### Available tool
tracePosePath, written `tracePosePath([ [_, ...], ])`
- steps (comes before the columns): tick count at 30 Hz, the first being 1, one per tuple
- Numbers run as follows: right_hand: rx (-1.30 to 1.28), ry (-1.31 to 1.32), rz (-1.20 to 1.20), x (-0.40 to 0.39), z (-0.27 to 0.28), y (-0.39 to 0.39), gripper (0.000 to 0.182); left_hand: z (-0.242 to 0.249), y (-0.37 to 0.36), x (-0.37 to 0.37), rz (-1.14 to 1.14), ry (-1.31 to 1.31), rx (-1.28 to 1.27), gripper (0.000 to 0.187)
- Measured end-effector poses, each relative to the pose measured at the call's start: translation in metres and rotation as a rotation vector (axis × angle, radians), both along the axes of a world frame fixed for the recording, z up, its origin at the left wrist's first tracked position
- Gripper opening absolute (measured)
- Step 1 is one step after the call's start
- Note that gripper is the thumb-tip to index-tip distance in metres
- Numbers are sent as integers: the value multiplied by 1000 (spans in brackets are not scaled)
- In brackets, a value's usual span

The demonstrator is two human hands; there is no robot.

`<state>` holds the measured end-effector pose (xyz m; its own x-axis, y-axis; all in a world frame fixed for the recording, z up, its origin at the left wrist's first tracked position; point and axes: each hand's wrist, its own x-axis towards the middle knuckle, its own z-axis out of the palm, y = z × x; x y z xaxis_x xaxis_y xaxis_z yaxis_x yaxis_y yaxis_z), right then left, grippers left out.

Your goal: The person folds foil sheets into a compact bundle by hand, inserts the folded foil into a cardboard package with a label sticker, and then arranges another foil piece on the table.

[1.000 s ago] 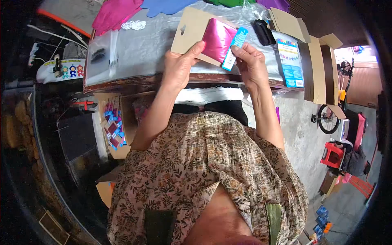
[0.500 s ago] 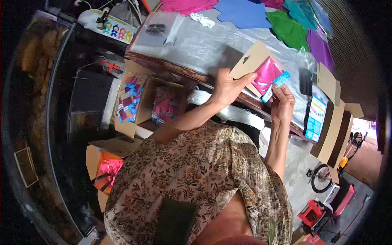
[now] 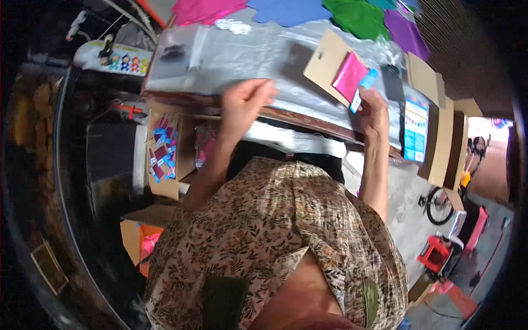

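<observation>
My right hand (image 3: 375,109) grips a flat pink packet (image 3: 349,76) together with a tan cardboard piece (image 3: 322,63) behind it. A blue-and-white label strip (image 3: 356,101) runs along the packet's edge, under my thumb and fingers. To the left, my left hand (image 3: 245,103) hangs over the table's front edge, apart from the packet. Its fingers are stretched and slightly bent, a little blurred, with nothing visible in them. Beyond it on the table lies a stack of clear plastic bags (image 3: 175,63).
Pink (image 3: 206,10), blue (image 3: 289,11), green (image 3: 355,16) and purple (image 3: 406,33) pieces lie along the table's far side. A box (image 3: 164,148) of labelled packets stands below left. Cardboard boxes (image 3: 440,143) and a printed blue card (image 3: 415,129) are at right.
My left hand has let go of the cardboard and packet and moved left. My right hand keeps hold of them. The whole view has shifted.
</observation>
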<state>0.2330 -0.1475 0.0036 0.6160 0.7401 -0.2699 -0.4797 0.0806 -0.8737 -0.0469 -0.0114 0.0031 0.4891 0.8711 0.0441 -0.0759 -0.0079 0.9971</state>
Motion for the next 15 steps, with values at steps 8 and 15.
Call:
tracePosePath([
  [8, 72, 125, 16, 14, -17, -9, 21, -1, 4, -2, -24, 148, -10, 23],
  [15, 106, 101, 0, 2, -7, -4, 17, 13, 75, -55, 261, 543, 500, 29],
])
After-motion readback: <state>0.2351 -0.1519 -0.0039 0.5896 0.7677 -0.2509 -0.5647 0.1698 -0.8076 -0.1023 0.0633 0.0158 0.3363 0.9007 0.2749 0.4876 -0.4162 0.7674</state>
